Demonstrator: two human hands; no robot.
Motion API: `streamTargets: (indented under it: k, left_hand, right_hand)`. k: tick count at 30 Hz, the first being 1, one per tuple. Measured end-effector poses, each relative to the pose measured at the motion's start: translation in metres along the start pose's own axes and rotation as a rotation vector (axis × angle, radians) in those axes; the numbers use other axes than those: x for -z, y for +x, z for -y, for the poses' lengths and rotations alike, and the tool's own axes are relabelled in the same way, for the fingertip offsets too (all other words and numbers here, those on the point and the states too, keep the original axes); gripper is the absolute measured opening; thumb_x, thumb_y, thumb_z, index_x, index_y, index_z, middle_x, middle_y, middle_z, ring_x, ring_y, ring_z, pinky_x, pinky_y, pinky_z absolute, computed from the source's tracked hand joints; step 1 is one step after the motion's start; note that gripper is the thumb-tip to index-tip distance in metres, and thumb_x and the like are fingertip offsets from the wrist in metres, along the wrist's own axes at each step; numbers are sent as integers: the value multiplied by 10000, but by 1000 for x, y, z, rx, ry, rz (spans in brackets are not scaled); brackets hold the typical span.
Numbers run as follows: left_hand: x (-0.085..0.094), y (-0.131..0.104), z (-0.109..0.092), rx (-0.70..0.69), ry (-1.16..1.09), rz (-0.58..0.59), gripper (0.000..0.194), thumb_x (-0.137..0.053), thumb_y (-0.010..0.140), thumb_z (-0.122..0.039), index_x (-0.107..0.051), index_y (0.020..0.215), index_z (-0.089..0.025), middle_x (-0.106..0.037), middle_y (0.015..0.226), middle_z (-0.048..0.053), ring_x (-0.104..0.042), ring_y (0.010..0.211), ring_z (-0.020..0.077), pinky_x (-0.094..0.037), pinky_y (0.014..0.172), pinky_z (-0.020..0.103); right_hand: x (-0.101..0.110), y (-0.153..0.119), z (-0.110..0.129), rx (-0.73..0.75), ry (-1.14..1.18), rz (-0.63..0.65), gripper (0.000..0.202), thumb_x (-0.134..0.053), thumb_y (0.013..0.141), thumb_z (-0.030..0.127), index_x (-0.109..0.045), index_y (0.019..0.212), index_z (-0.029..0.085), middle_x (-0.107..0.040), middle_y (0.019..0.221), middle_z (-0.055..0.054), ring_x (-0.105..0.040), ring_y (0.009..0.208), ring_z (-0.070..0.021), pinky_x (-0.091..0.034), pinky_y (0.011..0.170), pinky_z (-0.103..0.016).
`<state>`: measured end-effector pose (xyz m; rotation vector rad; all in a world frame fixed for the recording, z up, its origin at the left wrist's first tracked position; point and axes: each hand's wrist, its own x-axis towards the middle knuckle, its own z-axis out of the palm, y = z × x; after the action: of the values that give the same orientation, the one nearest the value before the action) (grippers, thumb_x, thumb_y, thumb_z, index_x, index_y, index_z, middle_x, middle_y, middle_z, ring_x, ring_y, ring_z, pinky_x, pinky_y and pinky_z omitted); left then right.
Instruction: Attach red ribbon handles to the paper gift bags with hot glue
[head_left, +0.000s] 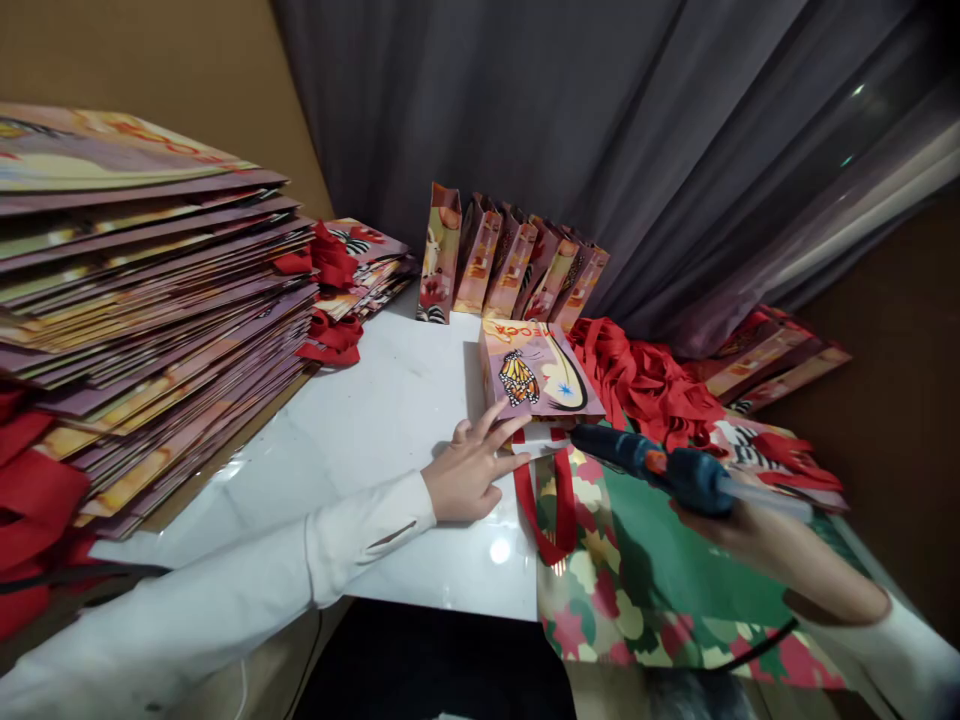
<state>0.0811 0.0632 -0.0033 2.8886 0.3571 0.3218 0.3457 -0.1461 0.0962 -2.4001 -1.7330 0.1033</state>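
Fingers (512, 464) of the left hand (463, 482) lie spread and released at the near edge of a printed paper bag (551, 372), which rests mid-table — how firmly they press is hard to tell. At right, the right hand (739, 535) grasps a dark blue glue gun (637, 455), its fingers mostly hidden behind the tool; whether the nozzle touches the bag's white strip (541, 441) is unclear. Far left, a tall bag stack (172, 300) is cut off by the frame — heaped red ribbons (645, 385) tangle beyond the gun.
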Motion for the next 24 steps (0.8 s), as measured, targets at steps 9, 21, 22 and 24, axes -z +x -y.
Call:
streamTargets:
  k: [9, 21, 22, 24]
  left_hand:
    - [1, 0, 1, -10, 40, 16, 705, -506, 711, -154, -461, 1388, -347, -124, 1596, 45, -52, 1439, 406, -355, 919, 567]
    - [2, 1, 6, -38, 43, 27, 712, -490, 708, -120, -476, 1370, -382, -108, 1589, 48, -113, 1417, 447, -366, 885, 553]
    - [2, 1, 6, -39, 42, 30, 706, -490, 708, -117, -486, 1361, -384, -105, 1590, 45, -115, 1417, 452, -365, 885, 552]
    - [2, 1, 7, -36, 41, 38, 679, -490, 712, -114, -516, 1337, -377, -98, 1590, 41, -114, 1414, 464, -364, 885, 552]
  right_hand:
    - [-19, 15, -12, -162, 495, 81, 366, -689, 667, 424, -692, 939, 180, -732, 893, -89, -684, 818, -271, -567, 748, -372]
    - [-47, 68, 16, 23, 381, 156, 345, -692, 642, 328, -636, 924, 138, -663, 845, -44, -616, 775, -219, -504, 679, -312]
    - [-48, 72, 18, 41, 394, 164, 348, -695, 635, 312, -633, 929, 138, -658, 844, -40, -613, 777, -213, -500, 678, -304]
    - [-51, 78, 21, 89, 428, 183, 328, -684, 633, 277, -629, 923, 133, -650, 846, -38, -609, 769, -200, -494, 674, -289]
